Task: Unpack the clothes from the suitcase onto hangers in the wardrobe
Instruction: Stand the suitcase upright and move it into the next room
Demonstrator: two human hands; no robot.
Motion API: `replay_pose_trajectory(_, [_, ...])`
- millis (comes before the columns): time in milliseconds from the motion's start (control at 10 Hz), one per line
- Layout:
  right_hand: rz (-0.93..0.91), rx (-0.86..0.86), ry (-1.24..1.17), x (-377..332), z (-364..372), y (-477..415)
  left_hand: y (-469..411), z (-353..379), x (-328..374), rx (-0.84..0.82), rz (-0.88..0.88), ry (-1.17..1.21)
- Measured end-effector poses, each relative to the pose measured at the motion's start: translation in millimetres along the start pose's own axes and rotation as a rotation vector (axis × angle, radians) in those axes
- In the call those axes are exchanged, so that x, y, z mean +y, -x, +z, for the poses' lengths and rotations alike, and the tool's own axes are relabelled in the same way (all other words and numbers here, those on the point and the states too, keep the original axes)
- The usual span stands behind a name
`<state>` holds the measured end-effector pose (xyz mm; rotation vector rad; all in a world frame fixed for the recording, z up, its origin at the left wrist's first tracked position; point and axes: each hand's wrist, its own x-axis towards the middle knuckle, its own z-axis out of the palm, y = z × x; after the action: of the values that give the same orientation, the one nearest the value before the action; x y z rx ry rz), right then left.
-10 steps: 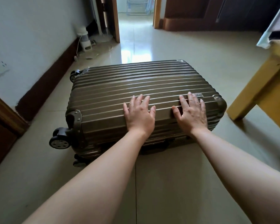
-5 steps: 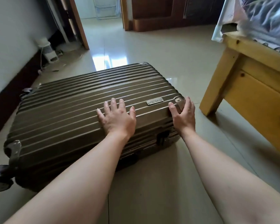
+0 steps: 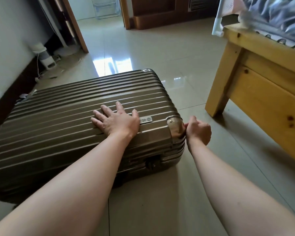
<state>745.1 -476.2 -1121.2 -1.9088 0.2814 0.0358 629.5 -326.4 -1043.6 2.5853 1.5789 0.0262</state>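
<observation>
- The pale glossy tiled floor (image 3: 160,210) carries the suitcase. It looks slick, so I judge that a hard tug at the shell could slide the whole case instead of opening it.
- The bronze ribbed hard-shell suitcase (image 3: 58,133) lies flat on its back and closed, its contents out of sight. No unpacking has begun, and opening it seems to be the step in hand.
- The yellow pine bed frame (image 3: 262,92) stands to the right of the suitcase, near it but apart. A lid or an elbow swung that way could knock its leg.
- The left hand (image 3: 117,120) lies flat on top of the suitcase with fingers spread wide, holding nothing. If it bears down while the shell is being released, that weight may keep the lid from lifting.
- The right hand (image 3: 198,131) is at the suitcase's near right corner, fingers curled and tips at the seam. Whether they pinch a catch or only touch the edge, I cannot tell. Fingertips in that seam could get nipped.
- The shiny metal corner cap (image 3: 174,124) sits on that same corner, just beside the right fingertips.
- The black latch (image 3: 152,162) sits on the suitcase's near side, untouched. If it is fastened, prying at the corner would only strain the shell.
</observation>
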Motion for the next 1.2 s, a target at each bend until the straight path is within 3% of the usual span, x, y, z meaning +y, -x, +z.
replay_pose_trajectory(200, [0.319, -0.380, -0.175, 18, 10, -14, 12, 1, 33, -0.027, 0.151, -0.013])
replay_pose_trajectory(400, [0.509, -0.737, -0.354, 21, 14, -21, 5, 0, 52, -0.039, 0.194, -0.035])
replay_pose_trajectory(700, [0.461, -0.770, -0.333, 41, 37, -41, 0, 15, 74, -0.031, 0.234, -0.061])
replay_pose_trajectory(1000, [0.551, -0.571, -0.451, 45, 68, -63, 2, 17, 72, -0.009, 0.249, -0.048])
replay_pose_trajectory(1200, [0.602, -0.558, -0.478, 38, 61, -59, 2, 18, 73, -0.002, 0.248, -0.049])
